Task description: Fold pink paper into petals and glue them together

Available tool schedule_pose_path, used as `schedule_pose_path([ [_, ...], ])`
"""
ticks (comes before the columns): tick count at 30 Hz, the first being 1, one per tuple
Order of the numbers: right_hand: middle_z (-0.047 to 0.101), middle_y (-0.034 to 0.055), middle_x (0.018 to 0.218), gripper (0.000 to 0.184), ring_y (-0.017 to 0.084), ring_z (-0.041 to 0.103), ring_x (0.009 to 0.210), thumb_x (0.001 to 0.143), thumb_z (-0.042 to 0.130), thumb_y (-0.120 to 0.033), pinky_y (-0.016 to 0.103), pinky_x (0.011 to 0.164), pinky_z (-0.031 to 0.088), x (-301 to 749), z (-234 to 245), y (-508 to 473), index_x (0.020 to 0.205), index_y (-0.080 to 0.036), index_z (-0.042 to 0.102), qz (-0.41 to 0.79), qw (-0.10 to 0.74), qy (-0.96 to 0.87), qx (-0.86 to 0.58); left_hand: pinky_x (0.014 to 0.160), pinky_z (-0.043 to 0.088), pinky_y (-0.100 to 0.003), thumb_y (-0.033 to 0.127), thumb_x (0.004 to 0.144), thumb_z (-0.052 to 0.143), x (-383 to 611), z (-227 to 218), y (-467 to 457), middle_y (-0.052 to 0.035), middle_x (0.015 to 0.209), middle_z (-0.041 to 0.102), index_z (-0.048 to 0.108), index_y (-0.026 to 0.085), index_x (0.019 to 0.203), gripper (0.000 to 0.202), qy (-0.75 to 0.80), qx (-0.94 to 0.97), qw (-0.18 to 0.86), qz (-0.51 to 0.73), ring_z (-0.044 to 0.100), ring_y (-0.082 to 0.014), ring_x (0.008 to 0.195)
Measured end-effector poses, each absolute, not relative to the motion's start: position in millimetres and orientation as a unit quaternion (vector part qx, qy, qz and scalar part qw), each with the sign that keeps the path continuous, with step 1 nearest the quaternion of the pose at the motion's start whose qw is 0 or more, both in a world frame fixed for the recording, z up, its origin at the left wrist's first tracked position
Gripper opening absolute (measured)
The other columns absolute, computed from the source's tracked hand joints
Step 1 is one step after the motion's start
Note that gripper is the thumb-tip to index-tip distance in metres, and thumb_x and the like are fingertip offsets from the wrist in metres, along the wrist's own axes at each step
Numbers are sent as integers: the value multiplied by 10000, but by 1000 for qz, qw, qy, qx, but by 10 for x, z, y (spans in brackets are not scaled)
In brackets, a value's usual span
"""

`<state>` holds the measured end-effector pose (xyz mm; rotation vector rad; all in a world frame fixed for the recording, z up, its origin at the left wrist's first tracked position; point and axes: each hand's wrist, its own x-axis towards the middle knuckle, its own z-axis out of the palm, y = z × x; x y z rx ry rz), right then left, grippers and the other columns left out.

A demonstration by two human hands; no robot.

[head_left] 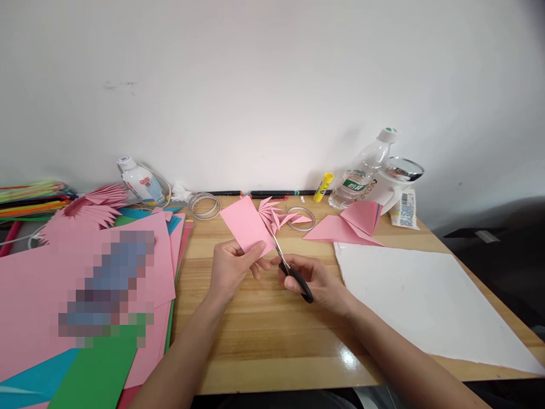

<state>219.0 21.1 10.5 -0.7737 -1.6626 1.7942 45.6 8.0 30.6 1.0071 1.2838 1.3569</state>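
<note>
1. The pink paper, a small rectangle that looks like several layers, is held up in front of the person, slanting away from the left hand.
2. The left hand is closed on the paper's near edge, thumb laid over its lower right part and the other fingers underneath; most of the sheet extends beyond the fingertips.
3. The right hand is curled around the black handles of the scissors, just right of the left hand. The fingertips of the two hands are near each other.
4. The scissor blades point forward and leftward, along the paper's right edge. Whether they bite into it at this point cannot be told.
5. Thus the paper sits ahead of both hands, mostly forward of the left and to the forward left of the right.
6. Pointed pink cuttings lie on the desk just beyond the paper's right side, near a tape roll.
7. A folded pink sheet lies forward and right of the right hand, by a white board.
</note>
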Motion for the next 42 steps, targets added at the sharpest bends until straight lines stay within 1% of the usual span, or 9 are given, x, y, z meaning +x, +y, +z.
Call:
schedule_pose_path([
  [8, 401, -26, 676, 427, 92, 360, 600, 706, 672, -429, 227, 566, 333, 2178, 69, 203, 1041, -173, 600, 672, 294, -609, -302, 320, 390, -196, 289, 675, 675, 448, 289, 82, -65, 488, 654, 672, 104, 581, 207, 529, 421, 489, 551, 519, -107, 340],
  [14, 384, -25, 679, 385, 97, 350, 622, 720, 671, -380, 223, 559, 310, 2184, 21, 199, 1042, -178, 609, 671, 303, -603, -305, 308, 388, -189, 281, 665, 690, 440, 290, 86, -57, 465, 642, 676, 99, 609, 191, 521, 409, 507, 552, 521, -110, 334],
  [18, 373, -31, 657, 373, 93, 336, 600, 723, 667, -379, 223, 539, 293, 2188, -4, 201, 1031, -175, 617, 661, 308, -611, -307, 303, 392, -181, 261, 632, 717, 438, 297, 91, -51, 457, 635, 667, 97, 601, 174, 511, 397, 524, 554, 543, -121, 353],
  [23, 346, -40, 622, 354, 85, 305, 569, 717, 665, -405, 217, 511, 267, 2184, 23, 202, 965, -154, 627, 652, 304, -619, -314, 293, 393, -176, 257, 627, 719, 441, 301, 101, -49, 460, 634, 655, 91, 588, 182, 506, 388, 533, 557, 565, -132, 373],
  [25, 359, -39, 629, 373, 84, 314, 572, 712, 665, -420, 217, 518, 277, 2186, 55, 206, 962, -147, 620, 657, 295, -620, -310, 299, 402, -176, 252, 638, 711, 440, 302, 102, -49, 465, 638, 655, 87, 597, 179, 509, 387, 532, 555, 571, -134, 379],
  [30, 430, -20, 691, 437, 86, 362, 596, 730, 644, -440, 219, 546, 304, 2203, 102, 223, 1049, -147, 585, 678, 273, -620, -285, 314, 418, -180, 243, 654, 698, 434, 294, 95, -47, 462, 641, 652, 84, 602, 173, 510, 393, 530, 552, 562, -125, 368],
  [35, 426, -20, 680, 435, 88, 365, 597, 731, 645, -435, 218, 537, 304, 2208, 88, 224, 1050, -143, 593, 669, 277, -624, -294, 317, 419, -184, 240, 661, 691, 430, 288, 91, -51, 465, 645, 656, 81, 613, 170, 512, 396, 529, 549, 558, -124, 361],
  [42, 424, -28, 654, 405, 82, 353, 583, 726, 663, -391, 216, 531, 298, 2209, 61, 222, 1039, -141, 610, 672, 283, -616, -298, 315, 420, -186, 244, 664, 691, 422, 279, 101, -56, 463, 644, 658, 73, 623, 179, 514, 398, 529, 546, 558, -127, 355],
])
